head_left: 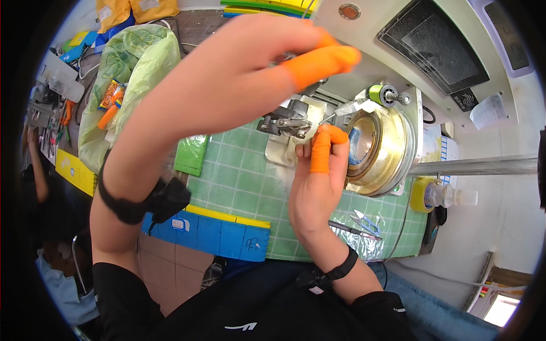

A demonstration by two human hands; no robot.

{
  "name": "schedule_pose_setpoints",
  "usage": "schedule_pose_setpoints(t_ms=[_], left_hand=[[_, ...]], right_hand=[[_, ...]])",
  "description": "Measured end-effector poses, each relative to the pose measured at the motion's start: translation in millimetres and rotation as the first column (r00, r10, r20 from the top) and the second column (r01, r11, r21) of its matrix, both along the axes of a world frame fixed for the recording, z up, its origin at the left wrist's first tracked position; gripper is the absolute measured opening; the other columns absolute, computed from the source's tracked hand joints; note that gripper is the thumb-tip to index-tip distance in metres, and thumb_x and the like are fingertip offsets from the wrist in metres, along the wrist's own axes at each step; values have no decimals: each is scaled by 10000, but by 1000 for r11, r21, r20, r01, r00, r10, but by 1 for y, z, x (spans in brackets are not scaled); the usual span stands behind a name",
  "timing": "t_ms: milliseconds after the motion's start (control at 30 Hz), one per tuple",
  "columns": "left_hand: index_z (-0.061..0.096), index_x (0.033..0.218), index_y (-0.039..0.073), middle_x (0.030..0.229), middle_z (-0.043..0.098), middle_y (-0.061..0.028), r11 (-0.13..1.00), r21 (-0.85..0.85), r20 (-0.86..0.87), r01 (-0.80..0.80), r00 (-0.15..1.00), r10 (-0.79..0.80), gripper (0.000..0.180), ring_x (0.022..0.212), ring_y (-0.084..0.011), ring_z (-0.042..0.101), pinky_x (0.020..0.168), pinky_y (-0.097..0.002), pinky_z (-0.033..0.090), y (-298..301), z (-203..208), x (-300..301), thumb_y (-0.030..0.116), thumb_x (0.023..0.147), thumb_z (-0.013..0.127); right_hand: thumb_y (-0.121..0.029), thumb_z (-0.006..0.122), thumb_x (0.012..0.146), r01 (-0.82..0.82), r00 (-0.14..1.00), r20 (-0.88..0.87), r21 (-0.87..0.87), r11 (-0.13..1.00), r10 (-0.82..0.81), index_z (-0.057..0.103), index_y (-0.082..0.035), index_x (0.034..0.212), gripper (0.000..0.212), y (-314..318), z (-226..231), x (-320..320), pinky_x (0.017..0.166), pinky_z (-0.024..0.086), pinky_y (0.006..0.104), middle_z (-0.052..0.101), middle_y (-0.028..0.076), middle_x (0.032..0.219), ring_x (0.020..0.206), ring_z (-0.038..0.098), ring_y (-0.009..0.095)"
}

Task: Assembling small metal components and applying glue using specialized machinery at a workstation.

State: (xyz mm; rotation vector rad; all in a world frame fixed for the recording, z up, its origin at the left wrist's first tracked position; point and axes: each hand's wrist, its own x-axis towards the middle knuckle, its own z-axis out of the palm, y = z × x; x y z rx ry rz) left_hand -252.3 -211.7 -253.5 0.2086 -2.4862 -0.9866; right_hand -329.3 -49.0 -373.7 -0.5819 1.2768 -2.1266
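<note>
Raised over the back of the bench, my left hand (244, 74) has orange finger covers on its thumb and finger. Its fingertips are pressed together, and whatever they hold is too small to make out. Lower and to the right, my right hand (317, 193), also in orange finger covers, is closed with bent fingers beside a small metal clamp mechanism (287, 124). A thin metal rod (327, 118) ends just above its fingertips; I cannot tell whether they touch. Right of this hand stands a round brass-coloured wheel (398, 150) with a blue patch inside its ring.
A machine with a dark screen (432, 45) stands at the back right, near a green spool (375, 92). Thread snips (365, 221) and a yellow-bodied bottle (424, 195) lie right. Blue bins (227, 234) line the front; a bag-lined container (94, 128) stands left. Another person sits far left.
</note>
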Motion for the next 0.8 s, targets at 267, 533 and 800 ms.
schedule_pose_setpoints(t_ms=[267, 533, 800], left_hand=[[644, 1324, 5, 1213, 711, -99, 989, 91, 104, 115, 987, -124, 418, 1135, -199, 641, 990, -304, 468, -3, -19, -57, 311, 1097, 472], [661, 1302, -4, 1228, 709, -90, 976, 193, 13, 104, 994, -109, 423, 1165, -182, 627, 1033, -316, 456, -4, -28, -52, 312, 1101, 463], [629, 1347, -7, 1297, 684, -127, 905, 340, -113, 257, 966, -232, 498, 1224, -203, 615, 1096, -326, 426, 6, -35, -77, 361, 1114, 388]], right_hand=[[-138, 490, 1094, -1, 1000, -20, 9, 1000, 2, 522, -67, 1253, 178, -1, -2, -4, 853, 401, 261, 518, 2, 1083, 910, 464, 93], [-105, 499, 1088, -5, 987, -158, -21, 1000, 1, 526, -63, 1252, 172, -5, -8, -6, 831, 401, 238, 553, 11, 1214, 924, 462, 71], [-114, 463, 1099, -33, 999, 16, -39, 999, 33, 520, -76, 1232, 150, -8, -2, -7, 829, 410, 277, 496, -8, 1047, 873, 431, 85]])
